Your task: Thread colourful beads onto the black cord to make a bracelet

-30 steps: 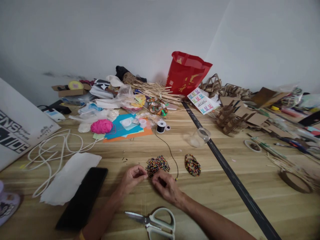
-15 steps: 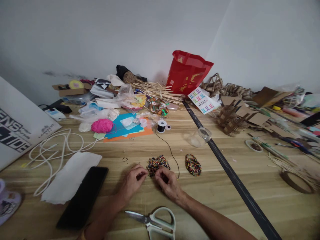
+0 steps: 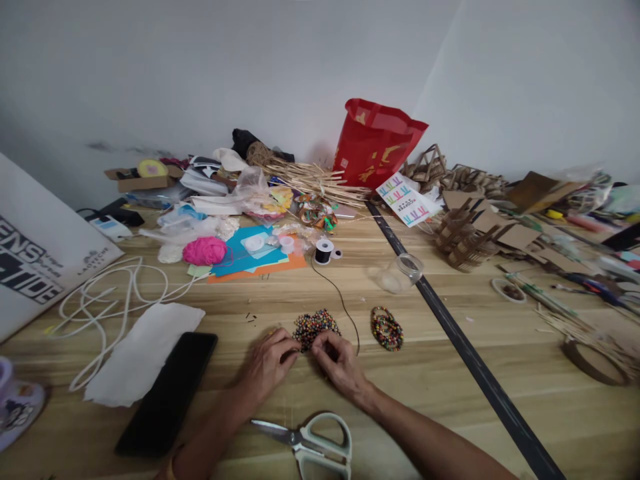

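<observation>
A loose heap of small multicoloured beads (image 3: 316, 325) lies on the wooden table in front of me. At its left edge is my left hand (image 3: 271, 357), thumb and fingertips pinched together; anything between them is too small to make out. My right hand (image 3: 339, 360) is closed in a pinch at the near right side of the heap, and what it grips is hidden. Black cord (image 3: 345, 307) runs from a spool (image 3: 323, 252) down to just beside my right hand. Coiled bead strings (image 3: 387, 329) lie to the right.
White-handled scissors (image 3: 320, 443) lie near me, below my hands. At left are a black phone (image 3: 167, 393), white paper (image 3: 145, 353) and a white cable (image 3: 133, 300). A clear jar (image 3: 400, 273) lies beyond the bead strings. Pink yarn (image 3: 205, 251) and a red bag (image 3: 377, 147) are farther back.
My left hand has shifted slightly right and turned more palm-down, its fingertips now against the bead heap. My right hand stays almost where it was, still pinched.
</observation>
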Motion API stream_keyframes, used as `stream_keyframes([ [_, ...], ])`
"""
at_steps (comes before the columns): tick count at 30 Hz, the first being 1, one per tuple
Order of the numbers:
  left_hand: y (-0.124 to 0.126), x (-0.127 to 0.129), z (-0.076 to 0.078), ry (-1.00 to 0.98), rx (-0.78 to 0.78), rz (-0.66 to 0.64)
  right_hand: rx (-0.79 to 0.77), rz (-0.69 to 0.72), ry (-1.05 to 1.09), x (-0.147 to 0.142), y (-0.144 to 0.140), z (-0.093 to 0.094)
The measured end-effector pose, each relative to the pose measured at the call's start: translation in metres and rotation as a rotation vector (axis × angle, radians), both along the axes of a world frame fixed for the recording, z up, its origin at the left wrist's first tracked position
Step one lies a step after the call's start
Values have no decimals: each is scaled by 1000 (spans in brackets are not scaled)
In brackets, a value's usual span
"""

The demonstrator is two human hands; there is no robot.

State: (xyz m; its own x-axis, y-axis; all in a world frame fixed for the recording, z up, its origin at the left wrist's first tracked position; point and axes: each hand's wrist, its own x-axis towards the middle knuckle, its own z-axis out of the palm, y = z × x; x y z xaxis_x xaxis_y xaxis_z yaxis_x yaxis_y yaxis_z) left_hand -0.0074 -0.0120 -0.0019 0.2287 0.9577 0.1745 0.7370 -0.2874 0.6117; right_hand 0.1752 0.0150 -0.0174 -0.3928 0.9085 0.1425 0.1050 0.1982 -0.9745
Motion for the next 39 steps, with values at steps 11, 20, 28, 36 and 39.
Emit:
stream_keyframes([
  [11, 1, 3, 0, 89, 11, -14, -75, -12, 71, 0, 3, -1],
  [20, 2, 2, -7, 95, 12, -6, -122, 16, 134, 0, 4, -2],
  [28, 1, 0, -7, 60, -12, -20, 570, 213, -261, 4, -11, 6],
  [36, 1, 1, -9, 68, 7, -6, 880, 409, -431, 5, -17, 5],
  [39, 1, 1, -8, 68, 19, -5, 741, 386, -322, 4, -16, 9],
])
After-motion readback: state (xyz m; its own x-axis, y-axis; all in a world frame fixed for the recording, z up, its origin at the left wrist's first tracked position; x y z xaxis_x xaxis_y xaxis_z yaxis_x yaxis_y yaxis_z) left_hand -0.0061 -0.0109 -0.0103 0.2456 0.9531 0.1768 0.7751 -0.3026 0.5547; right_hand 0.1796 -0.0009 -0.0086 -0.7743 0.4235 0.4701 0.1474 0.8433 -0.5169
